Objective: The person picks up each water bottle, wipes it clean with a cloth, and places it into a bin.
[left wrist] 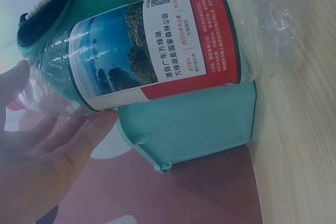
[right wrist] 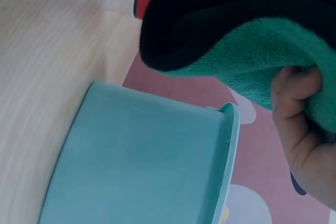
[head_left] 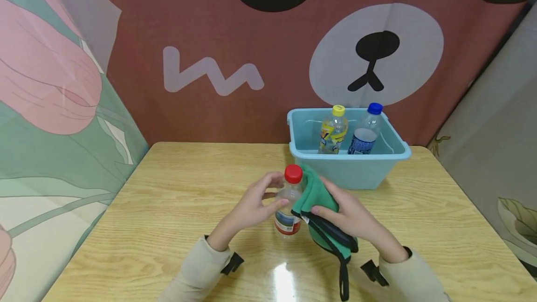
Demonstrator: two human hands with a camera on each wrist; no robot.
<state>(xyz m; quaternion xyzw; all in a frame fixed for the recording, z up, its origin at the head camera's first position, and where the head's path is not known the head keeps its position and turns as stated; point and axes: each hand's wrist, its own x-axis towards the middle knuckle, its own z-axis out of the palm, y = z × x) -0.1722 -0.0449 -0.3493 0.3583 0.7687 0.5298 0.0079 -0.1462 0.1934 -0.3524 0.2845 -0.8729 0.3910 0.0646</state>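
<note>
A clear plastic bottle [head_left: 287, 218] with a red cap stands on the table in the head view. My left hand [head_left: 257, 204] holds it by its upper part, thumb in front and fingers behind. The left wrist view shows its label [left wrist: 157, 45], with a lake picture and a red band. Against the bottle's right side, my right hand [head_left: 350, 211] grips a green towel-like cloth [head_left: 314, 188] with black edging and a hanging black loop. In the right wrist view, bent fingers [right wrist: 296, 90] press into the cloth's folds.
A light blue plastic bin [head_left: 348, 171] stands at the table's back right. Inside it are a bottle with a yellow cap [head_left: 333, 132] and one with a blue cap [head_left: 367, 129]. A printed curtain [head_left: 209, 115] hangs behind the wooden table [head_left: 168, 199].
</note>
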